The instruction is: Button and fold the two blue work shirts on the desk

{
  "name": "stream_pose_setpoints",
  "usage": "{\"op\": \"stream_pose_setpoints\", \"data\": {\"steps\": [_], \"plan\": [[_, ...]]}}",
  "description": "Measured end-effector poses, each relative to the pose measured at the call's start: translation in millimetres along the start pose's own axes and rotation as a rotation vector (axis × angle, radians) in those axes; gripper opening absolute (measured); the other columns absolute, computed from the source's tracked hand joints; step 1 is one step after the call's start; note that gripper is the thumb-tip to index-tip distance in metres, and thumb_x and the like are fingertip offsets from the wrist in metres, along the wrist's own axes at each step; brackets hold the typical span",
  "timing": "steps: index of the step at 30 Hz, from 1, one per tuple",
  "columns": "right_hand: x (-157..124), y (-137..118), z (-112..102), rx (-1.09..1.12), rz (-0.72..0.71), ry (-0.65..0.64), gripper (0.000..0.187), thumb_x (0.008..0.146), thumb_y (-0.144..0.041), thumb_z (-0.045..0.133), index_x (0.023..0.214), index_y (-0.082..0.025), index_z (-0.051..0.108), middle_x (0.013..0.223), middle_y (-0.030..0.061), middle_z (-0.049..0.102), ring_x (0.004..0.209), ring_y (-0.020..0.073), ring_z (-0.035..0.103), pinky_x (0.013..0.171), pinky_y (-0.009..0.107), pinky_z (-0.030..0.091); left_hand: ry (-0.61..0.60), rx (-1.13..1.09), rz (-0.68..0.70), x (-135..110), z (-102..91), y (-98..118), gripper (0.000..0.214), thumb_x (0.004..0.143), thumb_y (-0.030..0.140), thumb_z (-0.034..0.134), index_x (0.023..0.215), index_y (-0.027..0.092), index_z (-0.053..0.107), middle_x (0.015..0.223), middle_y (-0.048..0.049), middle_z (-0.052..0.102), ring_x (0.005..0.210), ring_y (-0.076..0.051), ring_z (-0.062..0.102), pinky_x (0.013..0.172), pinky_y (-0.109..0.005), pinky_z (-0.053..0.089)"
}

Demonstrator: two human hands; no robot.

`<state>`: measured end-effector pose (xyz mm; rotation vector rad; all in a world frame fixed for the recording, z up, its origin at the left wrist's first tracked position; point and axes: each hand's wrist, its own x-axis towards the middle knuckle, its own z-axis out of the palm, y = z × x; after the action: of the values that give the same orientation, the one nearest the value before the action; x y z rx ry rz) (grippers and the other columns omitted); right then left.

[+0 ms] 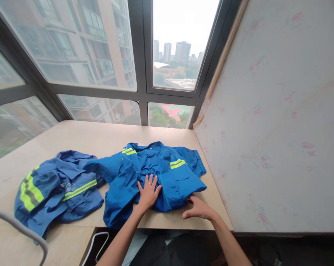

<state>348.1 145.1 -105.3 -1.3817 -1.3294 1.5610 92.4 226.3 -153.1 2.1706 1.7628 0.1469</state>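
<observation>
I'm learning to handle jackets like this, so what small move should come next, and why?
Probably lift the front panel on the right slightly with the right hand: its fingers seem to reach under that panel's lower edge, while the left hand, spread flat on the open jacket, could steady the creased cloth.

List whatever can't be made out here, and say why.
Head view: the right grip, its fingertips hidden by the near edge of the brighter jacket.
Head view: the lettering on the duller jacket, too small and blurred to read.
Head view: the grey tube, its ends cut off by the picture's left and bottom edges.
</observation>
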Motion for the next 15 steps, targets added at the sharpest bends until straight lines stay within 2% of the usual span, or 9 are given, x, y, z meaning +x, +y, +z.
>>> {"op": "stream_pose_setpoints", "data": {"steps": [2, 5, 7, 9, 12, 15], "plan": [[11, 0, 4, -0.213, -0.109, 0.085, 0.052, 0.044, -0.022, 0.091, 0.094, -0.021, 0.075, 0.104, 0.0083, 0.072, 0.098, 0.0321, 0.063, 0.087, 0.040, 0.050, 0.018, -0.032, 0.011, 15, -0.2, -1, 0.060, 0.099, 0.048, 0.028, 0.152, 0.022, 0.035, 0.160, -0.0110, 0.020, 0.149, -0.033, 0.011, 0.111, -0.071, 0.001], [30, 9, 11, -0.484, -0.195, 0.228, 0.013, 0.059, -0.023, 0.082, 0.063, -0.021, 0.069, 0.077, 0.0067, 0.069, 0.077, 0.0269, 0.060, 0.073, 0.036, 0.047, 0.023, -0.132, 0.042, 39, -4.5, -4, 0.061, 0.097, 0.052, 0.034, 0.149, 0.021, 0.040, 0.159, -0.0117, 0.023, 0.150, -0.033, 0.010, 0.111, -0.070, -0.005], [41, 13, 14, -0.594, -0.217, 0.302, 0.015, 0.066, -0.021, 0.073, 0.055, -0.021, 0.063, 0.066, 0.0065, 0.063, 0.068, 0.0241, 0.056, 0.068, 0.035, 0.044, 0.011, -0.293, 0.053, 54, -12.2, -9, 0.056, 0.095, 0.052, 0.039, 0.141, 0.022, 0.050, 0.156, -0.0112, 0.033, 0.149, -0.032, 0.016, 0.113, -0.067, -0.005], [49, 12, 15, -0.640, -0.273, 0.395, 0.018, 0.067, -0.018, 0.069, 0.052, -0.022, 0.059, 0.065, 0.0066, 0.060, 0.069, 0.0235, 0.054, 0.068, 0.035, 0.042, 0.048, -0.554, 0.040, 62, -23.9, -16, 0.050, 0.094, 0.048, 0.039, 0.130, 0.019, 0.060, 0.144, -0.0128, 0.050, 0.141, -0.030, 0.036, 0.117, -0.060, 0.008], [53, -1, 11, -0.585, -0.402, 0.544, 0.022, 0.065, -0.020, 0.072, 0.050, -0.023, 0.056, 0.073, 0.0069, 0.059, 0.080, 0.0249, 0.054, 0.076, 0.036, 0.042, 0.278, -0.921, -0.018, 54, -45.9, -28, 0.047, 0.089, 0.045, 0.044, 0.114, 0.011, 0.065, 0.118, -0.0162, 0.067, 0.113, -0.025, 0.062, 0.107, -0.044, 0.041], [49, -19, 8, -0.443, -0.425, 0.571, 0.020, 0.067, -0.033, 0.077, 0.057, -0.024, 0.062, 0.073, 0.0055, 0.060, 0.081, 0.0241, 0.053, 0.081, 0.036, 0.042, 0.566, -0.987, -0.109, 19, -68.5, -41, 0.042, 0.086, 0.045, 0.051, 0.107, 0.011, 0.065, 0.107, -0.0143, 0.069, 0.100, -0.023, 0.066, 0.094, -0.037, 0.050]]}}
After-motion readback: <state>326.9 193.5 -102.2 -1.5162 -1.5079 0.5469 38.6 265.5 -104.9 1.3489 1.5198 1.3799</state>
